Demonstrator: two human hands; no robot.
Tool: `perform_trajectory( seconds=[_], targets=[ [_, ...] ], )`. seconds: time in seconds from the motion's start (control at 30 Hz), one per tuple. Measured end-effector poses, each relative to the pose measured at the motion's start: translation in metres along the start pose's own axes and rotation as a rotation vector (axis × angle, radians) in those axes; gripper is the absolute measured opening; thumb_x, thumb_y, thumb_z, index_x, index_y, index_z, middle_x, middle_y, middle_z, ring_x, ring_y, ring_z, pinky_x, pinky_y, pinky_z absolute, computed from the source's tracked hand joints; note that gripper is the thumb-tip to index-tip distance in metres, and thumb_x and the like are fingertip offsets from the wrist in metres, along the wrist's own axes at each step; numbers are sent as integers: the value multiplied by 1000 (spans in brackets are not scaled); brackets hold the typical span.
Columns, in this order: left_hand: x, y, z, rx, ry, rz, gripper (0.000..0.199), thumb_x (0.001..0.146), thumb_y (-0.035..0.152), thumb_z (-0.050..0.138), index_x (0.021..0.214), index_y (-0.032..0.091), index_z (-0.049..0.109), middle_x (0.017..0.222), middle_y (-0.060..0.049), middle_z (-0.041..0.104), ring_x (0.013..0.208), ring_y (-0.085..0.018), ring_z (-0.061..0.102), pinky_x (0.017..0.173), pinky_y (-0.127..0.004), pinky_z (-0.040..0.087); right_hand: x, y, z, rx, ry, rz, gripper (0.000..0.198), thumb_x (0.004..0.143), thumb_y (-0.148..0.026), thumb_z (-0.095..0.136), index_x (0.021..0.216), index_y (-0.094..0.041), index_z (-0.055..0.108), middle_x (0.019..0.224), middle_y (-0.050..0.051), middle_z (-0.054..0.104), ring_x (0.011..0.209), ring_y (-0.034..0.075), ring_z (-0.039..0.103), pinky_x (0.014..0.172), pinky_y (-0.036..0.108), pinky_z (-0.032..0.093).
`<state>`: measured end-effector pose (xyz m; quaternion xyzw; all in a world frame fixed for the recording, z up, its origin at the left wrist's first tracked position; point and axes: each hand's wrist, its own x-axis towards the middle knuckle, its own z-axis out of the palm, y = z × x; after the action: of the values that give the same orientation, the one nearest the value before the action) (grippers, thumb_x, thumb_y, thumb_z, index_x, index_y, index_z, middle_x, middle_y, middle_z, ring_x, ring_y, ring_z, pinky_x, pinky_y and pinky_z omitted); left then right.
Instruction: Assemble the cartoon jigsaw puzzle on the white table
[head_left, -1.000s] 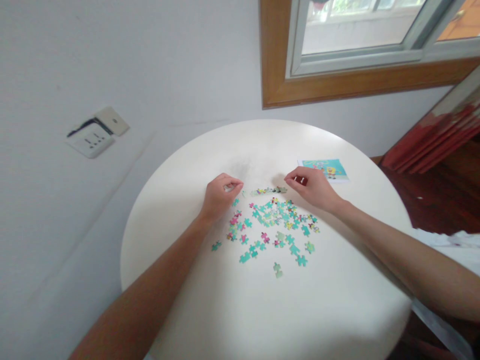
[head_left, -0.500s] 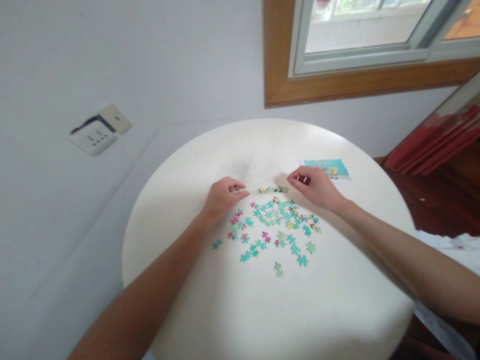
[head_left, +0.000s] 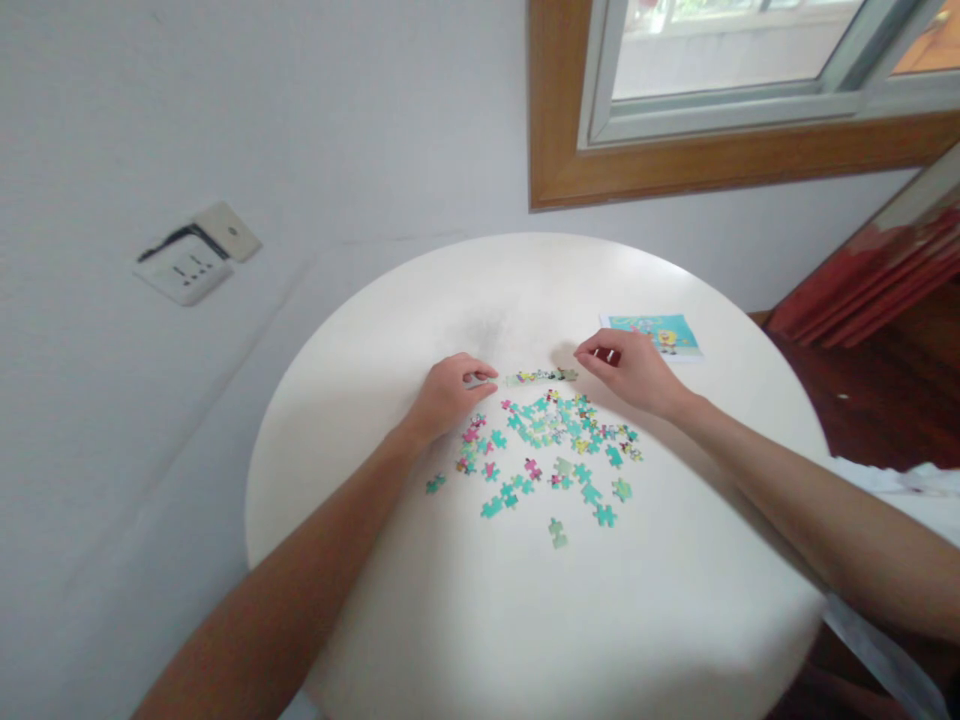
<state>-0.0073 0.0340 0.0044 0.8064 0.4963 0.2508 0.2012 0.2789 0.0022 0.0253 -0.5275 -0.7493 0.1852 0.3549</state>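
— Many puzzle pieces (head_left: 551,425) on the table (head_left: 555,280); how to handle?
— Light, stiff, probably; pinch by the edges.
— Fingers (head_left: 484,391)?
— Curled near the strip (head_left: 538,377) ends, left hand (head_left: 452,393) and right hand (head_left: 630,370); whether gripping, impossible to tell.

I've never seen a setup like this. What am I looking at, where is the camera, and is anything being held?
There's no robot here: these are a person's bare hands, seen by a camera worn on the head, looking forward and down. On the round white table lie many loose puzzle pieces, mostly teal, and beyond them a narrow row of pieces. The left hand is by the row's left end, the right hand by its right end. Behind the right hand lies a colorful picture sheet. Whether either hand holds a piece is too small to tell.
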Motion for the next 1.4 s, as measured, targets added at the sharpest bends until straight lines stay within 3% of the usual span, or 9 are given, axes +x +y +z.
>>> perform_trajectory(
  seconds=[1.4],
  targets=[
    [-2, 2, -2, -36, -28, 0, 18, 78, 22, 70, 94, 17, 76, 91, -5, 70, 82, -17, 63, 80, -29, 49, -1, 2, 1, 4, -44, -11, 19, 90, -29, 58, 84, -18, 72, 83, 5, 72, 62, 13, 56, 61, 30, 44]
  ],
)
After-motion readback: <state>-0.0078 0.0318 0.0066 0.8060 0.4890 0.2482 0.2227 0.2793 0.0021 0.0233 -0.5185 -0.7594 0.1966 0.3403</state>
